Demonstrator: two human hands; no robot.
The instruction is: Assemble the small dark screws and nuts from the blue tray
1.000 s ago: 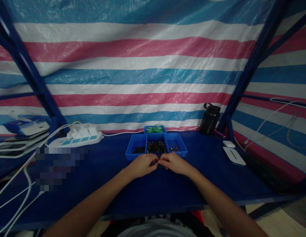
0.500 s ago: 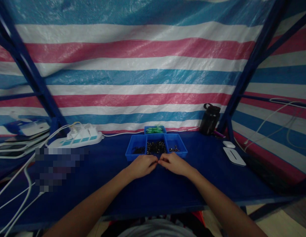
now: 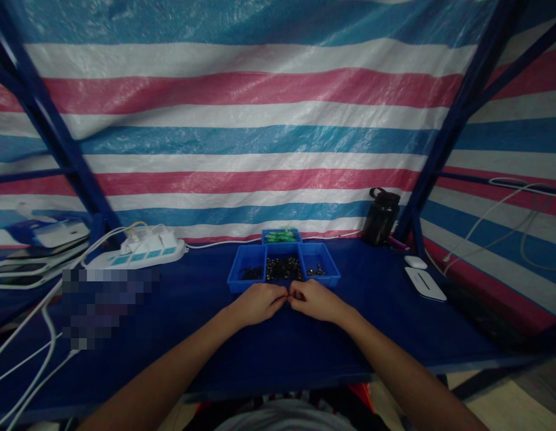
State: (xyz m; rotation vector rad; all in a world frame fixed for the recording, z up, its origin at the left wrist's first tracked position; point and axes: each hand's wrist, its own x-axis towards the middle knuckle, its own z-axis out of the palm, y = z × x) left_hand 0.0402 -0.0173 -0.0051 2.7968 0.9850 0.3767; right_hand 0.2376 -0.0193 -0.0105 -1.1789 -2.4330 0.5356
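Note:
My left hand (image 3: 262, 303) and my right hand (image 3: 316, 300) meet fingertip to fingertip just in front of the blue bins, both pinched closed. Whatever sits between the fingertips is too small and hidden to make out. Behind them, the left blue bin (image 3: 235, 276) holds small dark pieces (image 3: 253, 273). A middle bin contains a heap of small black and shiny parts (image 3: 283, 267). In the right blue bin (image 3: 331, 269) lie a few small metallic parts (image 3: 316, 270). Green pieces (image 3: 281, 235) fill another blue bin at the back.
On the left are a white power strip (image 3: 147, 254), white cables (image 3: 51, 323) and stacked white-framed items (image 3: 35, 263). To the right stand a black bottle (image 3: 380, 216), a flat white device (image 3: 425, 284) and a small white case (image 3: 415, 262). Blue posts and striped sheeting (image 3: 260, 140) enclose the blue table (image 3: 286, 359).
The fingers of my right hand have curled in slightly at the meeting point. My left hand stays almost in the same place, and the bins have not moved.

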